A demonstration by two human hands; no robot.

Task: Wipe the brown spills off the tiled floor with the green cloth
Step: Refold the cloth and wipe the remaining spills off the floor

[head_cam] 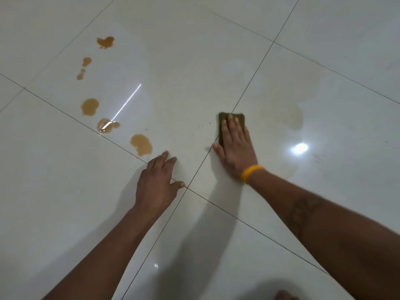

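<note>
On the white tiled floor (194, 61), the right hand (234, 148) lay flat with straight fingers, pressing the green cloth (221, 128) down. Left of the cloth, the left hand (155, 180) rested spread on the floor. Farther left of the cloth sat brown spills (141, 144) (a whole row of them).

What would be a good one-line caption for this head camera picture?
Right hand presses a green cloth flat on the tiled floor, left hand braced nearby, brown spills unwiped.
</note>
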